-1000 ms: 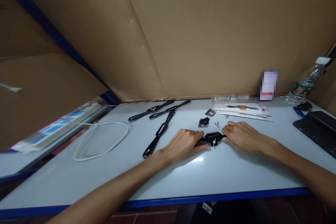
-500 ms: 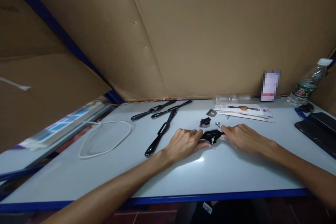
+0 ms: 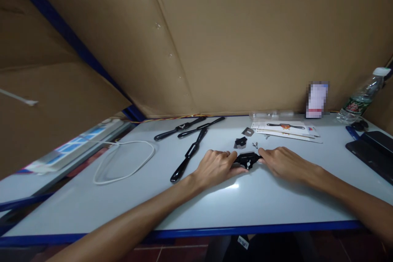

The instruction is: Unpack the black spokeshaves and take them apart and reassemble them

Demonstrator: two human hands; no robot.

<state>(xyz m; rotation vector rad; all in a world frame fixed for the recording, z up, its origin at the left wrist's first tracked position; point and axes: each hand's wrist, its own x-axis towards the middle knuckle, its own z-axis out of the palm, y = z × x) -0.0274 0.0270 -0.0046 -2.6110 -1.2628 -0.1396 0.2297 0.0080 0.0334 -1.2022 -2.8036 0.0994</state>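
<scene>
A black spokeshave (image 3: 248, 159) lies between my two hands, low over the table, with a silver wing screw (image 3: 248, 165) on its middle. My left hand (image 3: 216, 164) is closed around its left handle, thumb stretched along the near side. Around the right handle my right hand (image 3: 279, 161) is closed as well. Both handles are mostly hidden by the fingers. Just beyond the tool are a loose wing screw (image 3: 255, 145), a dark cap piece with metal blades (image 3: 240, 143) and a slotted blade (image 3: 247, 132).
Further black spokeshave bodies (image 3: 188, 154) lie to the left, near a white cable loop (image 3: 123, 143). Printed cards (image 3: 287, 129) and clear plastic packaging (image 3: 270, 115) are at the back. A phone (image 3: 316, 100), a water bottle (image 3: 359, 98) and a black case (image 3: 371, 151) stand or lie at right.
The hands and the spokeshave hold nearly the same place. The whole view has shifted very slightly.
</scene>
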